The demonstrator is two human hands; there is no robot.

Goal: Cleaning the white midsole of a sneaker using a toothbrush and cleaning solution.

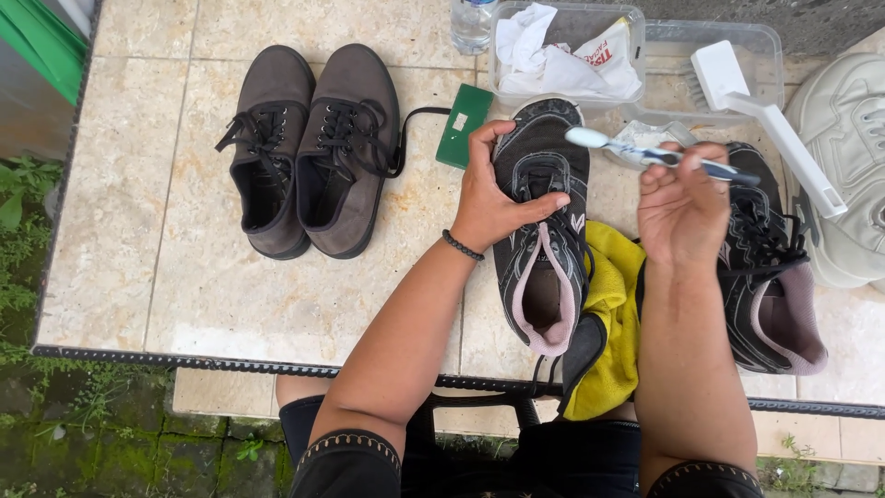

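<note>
My left hand (493,189) grips the left side of a black sneaker with a pink lining (544,231), thumb across its laces. The sneaker lies toe away from me, its heel on a yellow cloth (613,304). My right hand (682,203) holds a toothbrush (636,150) with a white and blue handle; its head points left, above the sneaker's toe. The matching black sneaker (770,277) lies partly behind my right hand and forearm.
A pair of brown lace-up shoes (309,148) stands on the beige tiled ledge (212,286) at the left. Behind are a green card (464,126), clear tubs (567,51) with cloths, a bottle (472,23), a white long-handled brush (765,115) and a white shoe (853,157).
</note>
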